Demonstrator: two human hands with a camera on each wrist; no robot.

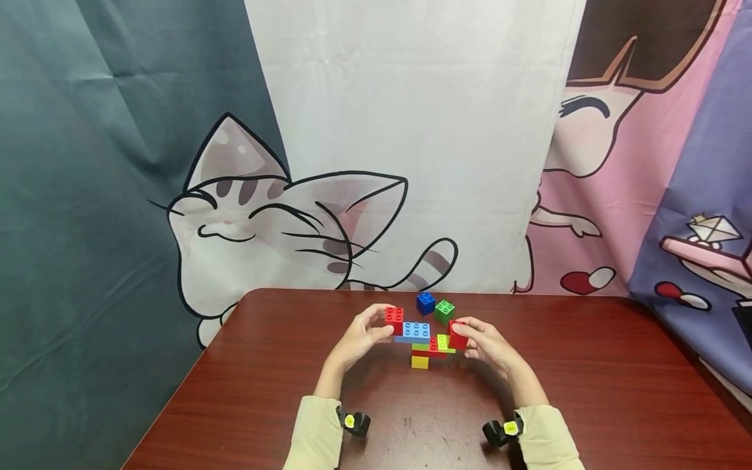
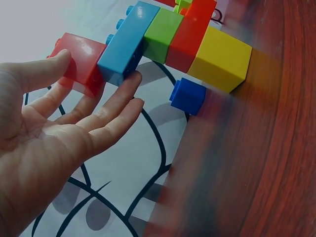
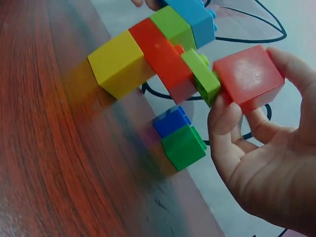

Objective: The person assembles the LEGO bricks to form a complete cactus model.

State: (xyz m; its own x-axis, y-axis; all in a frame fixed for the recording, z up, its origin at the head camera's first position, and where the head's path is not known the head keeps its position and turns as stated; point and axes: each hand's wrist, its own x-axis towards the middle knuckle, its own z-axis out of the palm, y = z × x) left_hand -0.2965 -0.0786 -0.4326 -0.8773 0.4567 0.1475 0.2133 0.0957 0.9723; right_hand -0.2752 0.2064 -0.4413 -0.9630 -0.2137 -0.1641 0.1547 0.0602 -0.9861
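The left hand (image 2: 54,133) has its thumb on top of a red square plastic block (image 2: 79,61) and its straight, slightly spread fingers (image 2: 116,101) under that block and the long light-blue plastic brick (image 2: 129,39) beside it. The right hand (image 3: 261,163) pinches another red square plastic block (image 3: 249,76) between curled thumb and fingers (image 3: 222,123).

Both red blocks are the outer ends of one multicoloured plastic block assembly (image 1: 424,338). Its long axis runs left to right across the person's front, roughly level, from one red end through the blue brick, a green block (image 3: 174,24), a red brick (image 3: 165,61) and a lime-green plate (image 3: 202,74) to the other red end. A yellow cube (image 3: 121,64) forms its foot, pointing down onto the table. The assembly stands at the middle of the table, between the two hands.

Just behind it, apart from it, a small blue block (image 1: 425,302) and a small green block (image 1: 444,311) sit side by side.

The surface is a dark reddish-brown wooden table (image 1: 264,391). Behind it hangs a fabric backdrop (image 1: 282,215) printed with a cartoon cat, with white, teal and pink panels.

Both forearms, in pale cream sleeves (image 1: 317,434), come in from the near edge, palms turned toward each other.
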